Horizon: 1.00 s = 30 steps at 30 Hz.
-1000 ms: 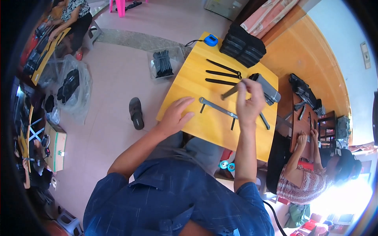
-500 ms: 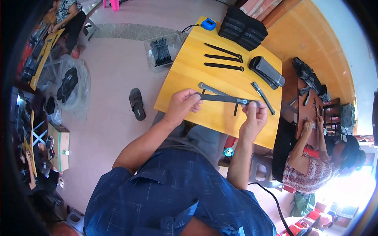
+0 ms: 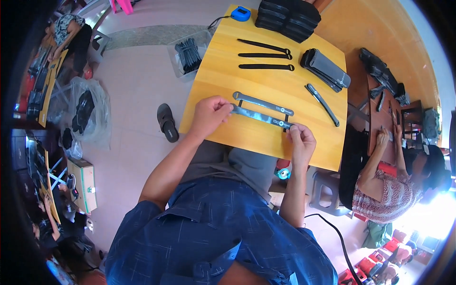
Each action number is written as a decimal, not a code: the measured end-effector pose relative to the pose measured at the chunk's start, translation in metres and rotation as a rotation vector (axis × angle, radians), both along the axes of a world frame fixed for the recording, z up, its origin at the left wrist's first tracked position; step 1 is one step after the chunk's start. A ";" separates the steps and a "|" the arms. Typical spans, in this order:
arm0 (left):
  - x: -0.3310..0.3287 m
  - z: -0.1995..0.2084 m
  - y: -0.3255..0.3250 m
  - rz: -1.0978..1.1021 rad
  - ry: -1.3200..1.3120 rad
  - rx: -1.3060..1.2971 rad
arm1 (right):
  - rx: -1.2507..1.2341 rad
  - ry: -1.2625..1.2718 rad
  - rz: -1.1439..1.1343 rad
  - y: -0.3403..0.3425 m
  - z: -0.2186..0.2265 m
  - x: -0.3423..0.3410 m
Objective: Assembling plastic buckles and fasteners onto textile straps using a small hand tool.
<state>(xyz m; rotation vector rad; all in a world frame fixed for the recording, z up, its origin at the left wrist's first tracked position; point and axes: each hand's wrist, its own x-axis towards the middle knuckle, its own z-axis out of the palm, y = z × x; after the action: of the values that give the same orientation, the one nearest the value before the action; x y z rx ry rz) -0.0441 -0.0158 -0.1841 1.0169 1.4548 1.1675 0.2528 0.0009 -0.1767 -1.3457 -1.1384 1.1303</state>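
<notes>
A dark, glossy strap [image 3: 259, 116] with a small pale print near its right end is stretched between my hands. My left hand [image 3: 209, 115] pinches its left end, and my right hand [image 3: 302, 140] pinches the right end. Just beyond it, nearly parallel, a similar strap [image 3: 264, 103] with a rounded end lies on the yellow table [image 3: 213, 90]. Short black strips show near both ends of this pair, partly covered. Farther off lie three black straps [image 3: 266, 67] with ring ends. One more strap [image 3: 323, 104] rests slantwise on the right.
A stack of dark straps [image 3: 325, 69] sits at the right, and big black bundles [image 3: 287, 20] at the far edge beside a blue tape measure [image 3: 241, 14]. A clear bin [image 3: 189, 54] of dark straps stands left of the table. A co-worker [image 3: 384, 190] sits at right.
Both hands have lowered the strap toward the table, alongside the lying strap, which now shows uncovered. The view has shifted slightly.
</notes>
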 end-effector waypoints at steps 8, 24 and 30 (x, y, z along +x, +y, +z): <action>0.003 0.007 0.026 0.012 0.103 -0.023 | 0.023 -0.036 -0.007 0.024 -0.010 0.001; -0.006 0.005 0.049 -0.119 0.478 -0.107 | -0.100 -0.129 -0.038 0.044 -0.009 0.003; -0.001 0.016 0.055 -0.115 0.599 -0.099 | -0.135 -0.168 -0.061 0.047 -0.008 0.000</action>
<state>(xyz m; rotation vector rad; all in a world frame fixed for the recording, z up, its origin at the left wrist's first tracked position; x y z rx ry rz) -0.0449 0.0394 -0.1677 1.4349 1.8604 0.7240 0.2529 0.0477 -0.1847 -1.5943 -1.1484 1.0813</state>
